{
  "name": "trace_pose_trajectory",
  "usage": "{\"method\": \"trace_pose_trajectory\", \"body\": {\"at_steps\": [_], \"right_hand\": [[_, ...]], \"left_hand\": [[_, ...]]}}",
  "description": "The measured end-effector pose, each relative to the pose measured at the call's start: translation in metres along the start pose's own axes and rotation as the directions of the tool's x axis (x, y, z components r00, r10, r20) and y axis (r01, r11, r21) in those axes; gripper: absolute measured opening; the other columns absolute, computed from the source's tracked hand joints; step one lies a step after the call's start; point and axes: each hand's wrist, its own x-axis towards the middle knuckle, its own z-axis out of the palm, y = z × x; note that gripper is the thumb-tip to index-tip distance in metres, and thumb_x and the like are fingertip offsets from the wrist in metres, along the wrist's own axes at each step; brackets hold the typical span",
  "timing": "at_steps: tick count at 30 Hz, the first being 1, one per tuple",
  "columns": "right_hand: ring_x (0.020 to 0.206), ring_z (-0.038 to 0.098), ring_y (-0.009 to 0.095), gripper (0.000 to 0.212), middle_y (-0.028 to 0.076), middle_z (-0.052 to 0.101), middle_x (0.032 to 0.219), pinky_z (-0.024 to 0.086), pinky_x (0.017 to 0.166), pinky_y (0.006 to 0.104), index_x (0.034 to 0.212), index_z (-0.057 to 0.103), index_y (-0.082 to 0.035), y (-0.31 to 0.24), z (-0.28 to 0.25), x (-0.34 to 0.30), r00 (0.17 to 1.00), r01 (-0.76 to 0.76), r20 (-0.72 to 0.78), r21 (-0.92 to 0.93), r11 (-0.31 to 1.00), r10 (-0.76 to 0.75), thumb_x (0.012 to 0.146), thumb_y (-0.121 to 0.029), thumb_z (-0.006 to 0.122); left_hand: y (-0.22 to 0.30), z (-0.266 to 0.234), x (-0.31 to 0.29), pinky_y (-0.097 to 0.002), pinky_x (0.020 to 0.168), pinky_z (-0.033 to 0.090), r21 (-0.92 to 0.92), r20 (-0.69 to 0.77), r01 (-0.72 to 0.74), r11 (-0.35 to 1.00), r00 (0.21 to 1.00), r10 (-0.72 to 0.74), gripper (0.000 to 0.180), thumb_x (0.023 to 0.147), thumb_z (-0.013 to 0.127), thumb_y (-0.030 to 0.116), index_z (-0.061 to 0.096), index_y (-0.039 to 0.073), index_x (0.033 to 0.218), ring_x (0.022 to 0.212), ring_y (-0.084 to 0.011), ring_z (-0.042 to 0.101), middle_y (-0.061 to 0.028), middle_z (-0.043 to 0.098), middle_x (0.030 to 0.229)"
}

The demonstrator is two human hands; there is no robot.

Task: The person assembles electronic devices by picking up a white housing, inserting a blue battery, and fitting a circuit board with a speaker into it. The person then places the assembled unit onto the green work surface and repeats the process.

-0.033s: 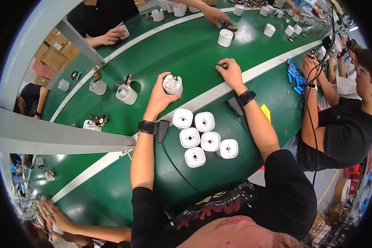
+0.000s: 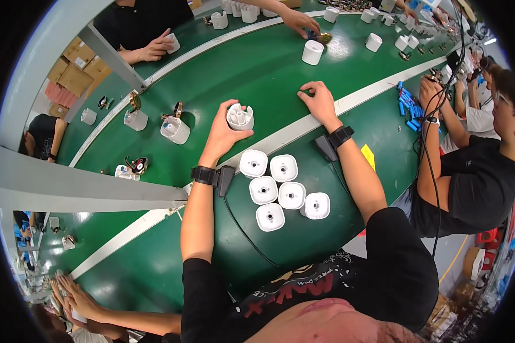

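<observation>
My left hand [image 2: 221, 132] wraps a white plastic housing [image 2: 240, 118] on the green belt, thumb on its near side and fingers on its far side. The housing's hollow end, with posts inside, faces up. Farther right, my right hand [image 2: 319, 98] hovers near the pale rail, fingers loosely curved with a gap between thumb and forefinger, nothing in them. Several more white housings [image 2: 263, 190] stand grouped on the green tabletop between my forearms, their closed ends up, each with a dark central hole. Both wrists wear black straps with a cabled box.
A pale metal rail [image 2: 280, 134] divides tabletop from belt. Housings with loose circuit parts [image 2: 175, 130] stand left. Across the belt, a person's hand [image 2: 301, 23] touches parts beside a white housing [image 2: 313, 52]. Blue cylindrical cells [image 2: 407, 106] lie right, near a seated co-worker. A grey post [image 2: 86, 182] juts in left.
Very little differs. The housing in my left hand and the one across the belt sit very slightly farther right.
</observation>
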Motion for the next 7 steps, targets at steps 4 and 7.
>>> {"method": "trace_pose_trajectory", "body": {"at_steps": [4, 7], "right_hand": [[0.086, 0.065, 0.023, 0.022, 0.010, 0.067, 0.095, 0.052, 0.079, 0.0338, 0.097, 0.070, -0.003, -0.0066, 0.0072, -0.0054, 0.979, 0.183, -0.076, -0.080, 0.980, -0.189, 0.081, -0.017, 0.073], [0.094, 0.064, 0.022, 0.023, 0.011, 0.064, 0.108, 0.051, 0.085, 0.0353, 0.100, 0.069, -0.004, -0.0048, 0.0027, -0.0010, 0.996, 0.073, 0.048, -0.032, 0.997, -0.071, 0.081, -0.018, 0.072]], "left_hand": [[-0.0107, -0.0005, 0.0017, -0.0317, 0.096, 0.048, -0.092, 0.035, 0.001, 0.996, 0.999, 0.002, 0.075, 0.066, 0.081, 0.003, 0.043, 0.007, 0.131, 0.110, -0.0207, 0.061, -0.0109, 0.063, 0.121], [-0.0047, -0.0025, -0.0004, -0.0315, 0.098, 0.047, -0.048, 0.021, 0.027, 0.998, 0.999, -0.026, 0.078, 0.065, 0.084, 0.005, 0.043, 0.008, 0.131, 0.111, -0.0208, 0.061, -0.0119, 0.063, 0.122]]}}
